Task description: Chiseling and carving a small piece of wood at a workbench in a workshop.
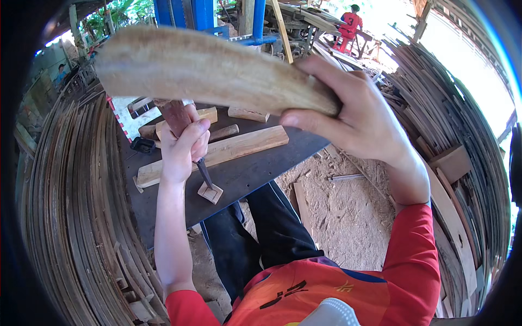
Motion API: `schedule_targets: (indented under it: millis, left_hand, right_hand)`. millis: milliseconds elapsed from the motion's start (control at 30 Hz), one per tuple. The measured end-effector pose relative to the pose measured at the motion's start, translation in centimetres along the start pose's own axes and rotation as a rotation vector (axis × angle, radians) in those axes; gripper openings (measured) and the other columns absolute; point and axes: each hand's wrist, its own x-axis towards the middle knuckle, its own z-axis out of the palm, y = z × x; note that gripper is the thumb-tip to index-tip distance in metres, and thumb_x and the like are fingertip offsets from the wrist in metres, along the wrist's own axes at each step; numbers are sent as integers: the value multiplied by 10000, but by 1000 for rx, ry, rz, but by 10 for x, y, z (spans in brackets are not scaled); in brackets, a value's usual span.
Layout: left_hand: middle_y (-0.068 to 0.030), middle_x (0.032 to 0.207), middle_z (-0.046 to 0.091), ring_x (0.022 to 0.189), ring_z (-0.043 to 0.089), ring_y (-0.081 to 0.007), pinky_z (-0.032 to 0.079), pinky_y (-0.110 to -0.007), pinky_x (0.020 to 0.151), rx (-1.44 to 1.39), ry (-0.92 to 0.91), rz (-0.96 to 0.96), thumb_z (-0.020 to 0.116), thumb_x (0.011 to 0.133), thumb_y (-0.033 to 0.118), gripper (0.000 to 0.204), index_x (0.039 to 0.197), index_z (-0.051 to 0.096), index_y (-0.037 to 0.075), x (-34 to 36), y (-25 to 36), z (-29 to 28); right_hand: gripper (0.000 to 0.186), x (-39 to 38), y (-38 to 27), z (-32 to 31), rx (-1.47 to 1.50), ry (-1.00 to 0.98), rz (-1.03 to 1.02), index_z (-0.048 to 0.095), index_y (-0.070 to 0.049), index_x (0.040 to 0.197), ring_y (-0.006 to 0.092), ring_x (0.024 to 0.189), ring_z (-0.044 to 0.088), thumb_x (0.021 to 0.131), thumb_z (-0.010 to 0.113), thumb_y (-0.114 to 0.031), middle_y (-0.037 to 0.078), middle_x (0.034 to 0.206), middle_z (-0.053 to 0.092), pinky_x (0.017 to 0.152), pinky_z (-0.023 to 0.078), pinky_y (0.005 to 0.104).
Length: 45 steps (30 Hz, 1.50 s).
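My left hand [187, 141] grips the reddish wooden handle [174, 117] of a chisel held at a slant. The chisel's dark blade [202, 171] reaches down to a small square wooden piece [210, 195] on the dark tabletop [234, 191]. My right hand [348, 114] is closed on the end of a long, curved, pale wooden club [190, 68], raised across the view with its wide part above and beside the top of the chisel handle, which it partly hides. Whether the two touch is unclear. Behind the block lies a long pale timber [244, 146].
Short wood offcuts [247, 115] and a black object [143, 145] lie farther back on the table. Stacked boards rise at left [65, 206] and right [478, 206]. Blue metal posts [202, 16] stand behind. A seated person in red [348, 27] and another person [61, 76] are in the background.
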Motion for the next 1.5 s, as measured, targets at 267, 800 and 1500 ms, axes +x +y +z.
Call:
schedule_targets:
  millis: [267,800,1500]
  left_hand:
    - [70,526,403,420,349,-38,253,-235,409,22,-27,19,669,985,123,290,751,500,111,9,0,12]
    - [54,555,409,440,346,-38,258,-240,430,203,-54,136,654,988,128,227,802,526,99,5,-3,5]
    - [65,548,401,433,342,-30,244,-236,423,196,-41,146,651,1001,138,233,806,530,104,1,-5,0]
  right_hand:
    - [579,2,1,0,139,3,102,566,22,1378,81,614,582,982,715,-374,20,733,645,554,462,263]
    - [685,-10,18,-13,-278,244,91,551,53,1396,178,923,682,1029,586,-525,133,1063,705,754,536,303]
    - [613,-1,6,10,-23,-187,288,533,31,1369,81,626,559,1059,546,-497,63,853,651,563,411,228]
